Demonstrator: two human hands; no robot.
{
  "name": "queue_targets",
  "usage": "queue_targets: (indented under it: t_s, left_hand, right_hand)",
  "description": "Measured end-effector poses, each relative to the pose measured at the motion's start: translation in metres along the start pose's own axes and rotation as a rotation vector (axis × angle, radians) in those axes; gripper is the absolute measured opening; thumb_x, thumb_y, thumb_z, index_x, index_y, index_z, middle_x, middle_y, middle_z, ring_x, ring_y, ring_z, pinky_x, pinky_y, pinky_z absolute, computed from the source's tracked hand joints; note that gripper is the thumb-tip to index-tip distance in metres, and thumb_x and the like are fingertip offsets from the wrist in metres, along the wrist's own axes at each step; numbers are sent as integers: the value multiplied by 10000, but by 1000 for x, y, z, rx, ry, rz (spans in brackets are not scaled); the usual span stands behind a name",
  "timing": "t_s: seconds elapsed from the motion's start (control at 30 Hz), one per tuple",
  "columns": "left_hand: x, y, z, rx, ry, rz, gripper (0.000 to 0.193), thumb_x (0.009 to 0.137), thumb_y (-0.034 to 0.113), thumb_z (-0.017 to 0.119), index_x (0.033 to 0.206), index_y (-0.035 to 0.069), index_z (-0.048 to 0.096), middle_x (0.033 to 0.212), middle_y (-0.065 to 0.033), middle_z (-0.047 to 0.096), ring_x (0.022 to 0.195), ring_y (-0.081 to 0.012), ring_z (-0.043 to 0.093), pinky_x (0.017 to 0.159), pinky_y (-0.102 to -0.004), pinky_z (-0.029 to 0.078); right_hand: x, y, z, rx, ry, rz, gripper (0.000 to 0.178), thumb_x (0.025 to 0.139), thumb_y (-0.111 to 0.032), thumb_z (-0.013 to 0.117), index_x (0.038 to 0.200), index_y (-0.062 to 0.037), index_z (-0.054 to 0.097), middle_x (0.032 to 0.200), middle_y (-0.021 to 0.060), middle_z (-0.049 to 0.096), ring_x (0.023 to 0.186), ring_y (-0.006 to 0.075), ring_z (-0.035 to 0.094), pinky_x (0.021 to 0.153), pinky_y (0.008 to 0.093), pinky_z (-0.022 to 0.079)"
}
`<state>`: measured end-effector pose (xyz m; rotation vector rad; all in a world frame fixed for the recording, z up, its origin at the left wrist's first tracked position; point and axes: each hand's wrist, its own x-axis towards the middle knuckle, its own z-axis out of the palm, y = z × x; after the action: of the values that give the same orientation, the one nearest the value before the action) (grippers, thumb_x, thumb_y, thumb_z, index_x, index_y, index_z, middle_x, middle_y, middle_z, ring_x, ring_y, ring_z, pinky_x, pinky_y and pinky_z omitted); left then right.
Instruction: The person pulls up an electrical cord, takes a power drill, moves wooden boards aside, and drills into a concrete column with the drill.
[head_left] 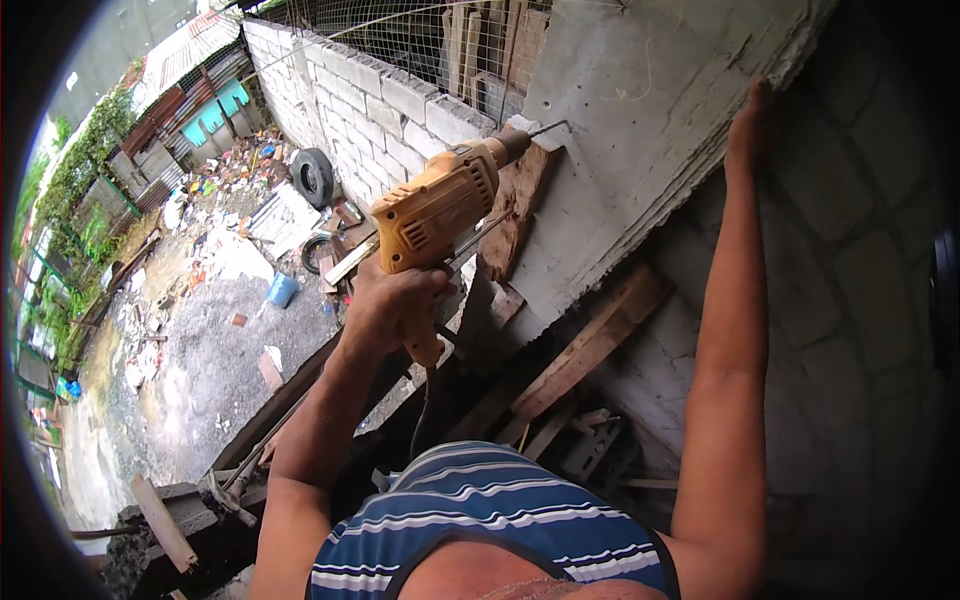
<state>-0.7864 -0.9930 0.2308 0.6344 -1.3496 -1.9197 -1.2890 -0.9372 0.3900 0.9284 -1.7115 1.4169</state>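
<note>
My left hand (385,305) is closed round the handle of a yellow power drill (440,205). The drill points up and to the right, and its long thin bit (550,127) reaches the face of a grey cement wall (610,170). A dark cord hangs from the base of the handle. Further right, my right hand (748,125) is raised with the arm stretched out, resting at the wall's rough broken edge. It shows mostly side-on, its fingers seemingly straight and partly lost in shadow. Small holes dot the wall face near the bit.
Below the wall edge, a wooden beam (595,340) slants over dark rubble. A block wall (370,110) with wire mesh above it runs behind the drill. Far down to the left lie a gravel heap (215,340), a tire (313,178), a blue container (282,290) and scattered rubbish.
</note>
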Motion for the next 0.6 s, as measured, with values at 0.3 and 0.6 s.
queue_targets:
  t_s: [0.3,0.6]
  left_hand:
    - [2,0,2,73,39,23,522,752,228,726,1175,-57,616,823,-102,703,617,-143,655,532,-264,537]
    - [3,1,-3,-26,24,-6,455,754,117,767,1157,-43,629,908,-82,685,755,-158,678,639,-284,547]
  right_hand:
    - [-12,-29,-9,29,-50,61,684,1026,-603,380,1387,-59,583,1420,189,574,1324,354,531,1053,400,428]
    - [-9,-21,-9,-137,-32,144,768,986,-693,384,1156,-4,677,1036,254,706,954,419,663,777,461,475]
